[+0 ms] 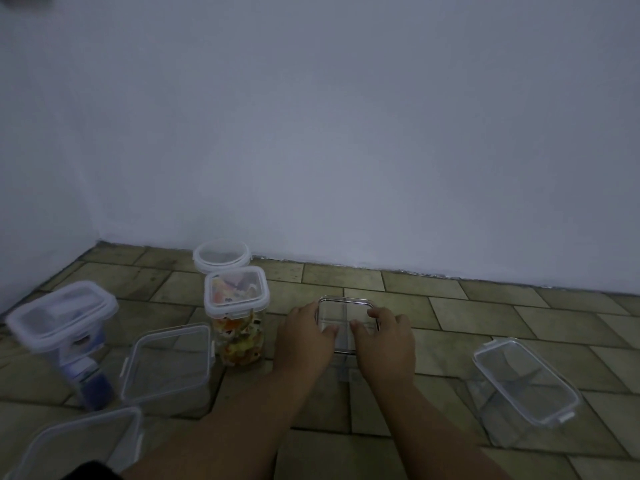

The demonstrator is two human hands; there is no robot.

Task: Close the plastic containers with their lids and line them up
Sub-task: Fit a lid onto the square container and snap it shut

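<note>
A clear square container [346, 308] stands on the tiled floor at centre. My left hand [304, 336] rests against its left side and my right hand [382, 336] against its right side, thumbs lying over its top; whether a lid is on it I cannot tell. A rectangular clear container [524, 388] with a lid on top sits to the right. To the left stand a tall lidded jar with colourful contents [237, 308], a round lidded container [221, 256] behind it, a lidded tub with blue items [64, 322], and two clear containers [168, 362] [83, 441].
The tiled floor [450, 306] meets a plain white wall [346, 133] just behind the containers. A wall corner lies at the far left. Bare tiles stretch between the centre container and the right one.
</note>
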